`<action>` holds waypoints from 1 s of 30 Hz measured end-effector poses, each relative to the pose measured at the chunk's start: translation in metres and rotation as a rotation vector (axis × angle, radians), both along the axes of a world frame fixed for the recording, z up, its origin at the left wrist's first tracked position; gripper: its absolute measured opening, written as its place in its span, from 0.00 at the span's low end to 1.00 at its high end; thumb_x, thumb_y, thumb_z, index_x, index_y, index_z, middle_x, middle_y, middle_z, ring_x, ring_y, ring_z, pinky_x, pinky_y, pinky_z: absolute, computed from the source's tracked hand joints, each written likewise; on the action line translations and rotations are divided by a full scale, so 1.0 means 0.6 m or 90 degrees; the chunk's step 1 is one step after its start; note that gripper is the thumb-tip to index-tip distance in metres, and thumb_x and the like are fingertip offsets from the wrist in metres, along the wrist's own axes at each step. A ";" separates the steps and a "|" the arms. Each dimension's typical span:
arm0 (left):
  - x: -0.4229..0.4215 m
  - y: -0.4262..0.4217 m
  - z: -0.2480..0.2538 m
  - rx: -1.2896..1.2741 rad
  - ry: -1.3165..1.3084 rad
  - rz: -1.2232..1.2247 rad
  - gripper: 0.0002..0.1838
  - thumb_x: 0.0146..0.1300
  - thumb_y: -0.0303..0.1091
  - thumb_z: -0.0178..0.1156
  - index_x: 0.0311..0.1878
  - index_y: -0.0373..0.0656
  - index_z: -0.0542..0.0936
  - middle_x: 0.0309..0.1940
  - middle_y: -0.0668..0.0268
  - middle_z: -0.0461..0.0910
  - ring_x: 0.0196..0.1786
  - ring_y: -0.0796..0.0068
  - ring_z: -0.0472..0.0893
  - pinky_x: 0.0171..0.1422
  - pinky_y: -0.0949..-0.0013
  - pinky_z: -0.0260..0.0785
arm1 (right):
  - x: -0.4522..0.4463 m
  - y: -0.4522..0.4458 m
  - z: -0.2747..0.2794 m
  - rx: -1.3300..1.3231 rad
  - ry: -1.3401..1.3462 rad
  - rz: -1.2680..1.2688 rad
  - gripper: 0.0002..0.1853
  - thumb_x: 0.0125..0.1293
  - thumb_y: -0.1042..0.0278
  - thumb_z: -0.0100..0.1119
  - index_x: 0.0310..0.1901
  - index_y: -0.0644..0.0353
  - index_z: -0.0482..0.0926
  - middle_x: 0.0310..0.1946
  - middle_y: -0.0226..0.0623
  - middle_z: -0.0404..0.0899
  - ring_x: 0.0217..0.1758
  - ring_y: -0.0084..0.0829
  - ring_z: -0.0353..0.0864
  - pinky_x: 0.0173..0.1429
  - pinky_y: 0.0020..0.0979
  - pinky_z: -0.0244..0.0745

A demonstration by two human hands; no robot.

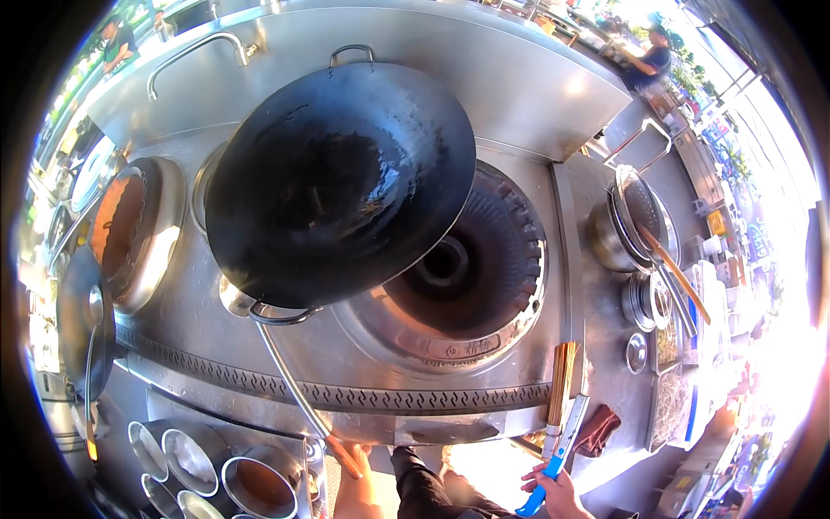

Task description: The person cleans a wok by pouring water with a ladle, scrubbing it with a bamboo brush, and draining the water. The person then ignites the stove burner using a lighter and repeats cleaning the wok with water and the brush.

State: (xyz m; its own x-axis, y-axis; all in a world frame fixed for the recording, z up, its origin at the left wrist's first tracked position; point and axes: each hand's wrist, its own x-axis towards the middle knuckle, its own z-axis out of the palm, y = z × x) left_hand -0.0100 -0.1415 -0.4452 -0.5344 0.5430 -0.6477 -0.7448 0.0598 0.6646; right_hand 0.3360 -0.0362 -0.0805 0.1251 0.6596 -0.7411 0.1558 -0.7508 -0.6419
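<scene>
My left hand [361, 457] is low in the view, closed at the wooden handle of a long metal ladle [290, 381]. The ladle's bowl end lies partly under a large black wok [337, 182]. This wok is tilted, with a wet sheen inside, and partly covers the round burner [510, 303]. My right hand [560, 495] is closed around a blue-handled tool [553, 467] with a flat metal end; its exact kind is unclear. Just beside that tool, a bamboo wok brush [564, 381] points up over the counter's front edge.
A faucet [203, 48] arches at the back left. Another pan [86, 320] and several metal pots [186, 458] stand left. Right are strainers over a pot [635, 216], small bowls [635, 350] and a dark red cloth [598, 431]. A person [653, 65] is at the far right.
</scene>
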 end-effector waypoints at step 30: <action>0.032 0.038 -0.045 0.356 -0.421 0.097 0.25 0.63 0.31 0.63 0.63 0.43 0.70 0.54 0.65 0.75 0.55 0.64 0.75 0.51 0.56 0.72 | 0.049 -0.021 0.014 0.019 -0.047 0.125 0.10 0.70 0.73 0.47 0.50 0.63 0.73 0.41 0.43 0.81 0.39 0.32 0.83 0.43 0.32 0.80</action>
State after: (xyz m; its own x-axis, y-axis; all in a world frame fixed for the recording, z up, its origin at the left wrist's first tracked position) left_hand 0.0090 -0.1188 -0.4720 -0.2367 0.8266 -0.5106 -0.9608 -0.2773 -0.0035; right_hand 0.3656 -0.0487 -0.0722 0.0454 0.6976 -0.7150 0.3444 -0.6828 -0.6443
